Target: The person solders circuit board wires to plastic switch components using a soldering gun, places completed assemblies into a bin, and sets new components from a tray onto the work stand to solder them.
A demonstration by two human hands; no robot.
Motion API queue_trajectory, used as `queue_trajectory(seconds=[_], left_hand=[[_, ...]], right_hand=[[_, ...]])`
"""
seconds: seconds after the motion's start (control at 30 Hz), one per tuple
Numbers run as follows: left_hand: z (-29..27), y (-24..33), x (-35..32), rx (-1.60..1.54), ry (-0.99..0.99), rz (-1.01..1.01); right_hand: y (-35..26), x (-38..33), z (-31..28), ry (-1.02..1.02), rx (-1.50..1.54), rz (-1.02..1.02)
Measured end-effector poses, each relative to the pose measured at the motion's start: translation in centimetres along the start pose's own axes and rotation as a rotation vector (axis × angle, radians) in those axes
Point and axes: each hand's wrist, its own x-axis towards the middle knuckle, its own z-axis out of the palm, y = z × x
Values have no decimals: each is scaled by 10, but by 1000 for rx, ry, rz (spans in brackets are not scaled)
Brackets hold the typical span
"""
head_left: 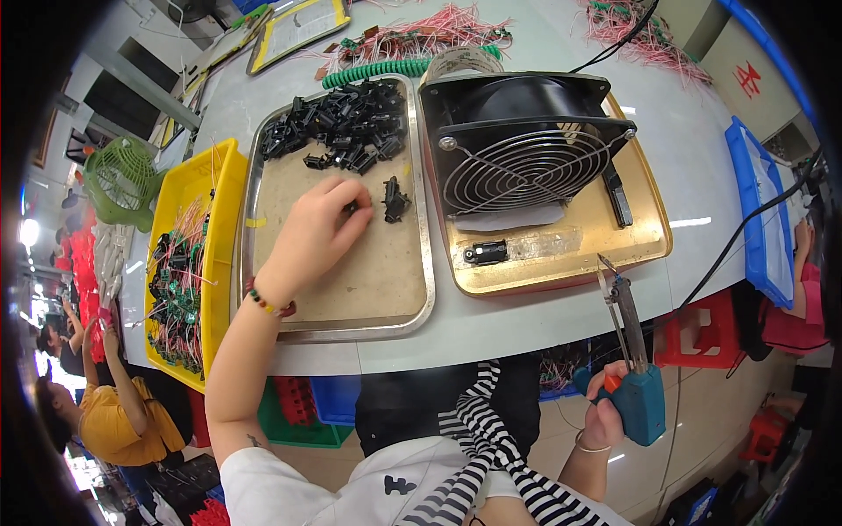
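- My left hand point(320, 230) is out over the silver tray point(263, 167) on the desk point(526, 324), fingers point(355, 210) pinched together on a small black plastic connector point(351, 209) lying on the tray's brown liner.
- A second loose connector point(395, 200) lies just beside my fingertips, and the main heap of black connectors point(342, 123) is piled at the tray's far end.
- My right hand point(605, 412) hangs low, off the desk edge, clamped around the grip of a teal soldering gun point(636, 386), its thin metal tips pointing up toward the gold tray point(561, 254) that carries the black fan point(526, 140).
- I judge this to be the picking step: one connector is being singled out.
- The next move calls for a clean lift without dragging its neighbour along.
- The yellow bin point(224, 202) of wired parts is just left of the silver tray.
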Motion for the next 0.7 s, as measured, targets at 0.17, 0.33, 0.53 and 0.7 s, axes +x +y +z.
queue_trajectory(seconds=[0.17,0.33,0.53,0.7], left_hand=[[-6,-1,-26,-158,-99,-11],[9,13,-44,3,72,115],[3,17,-53,-23,12,67],[-2,52,-42,3,203,107]], right_hand=[[-1,3,-1,20,25,28],[-2,6,3,4,-7,7],[-4,5,1,-10,8,8],[-6,6,1,10,5,9]])
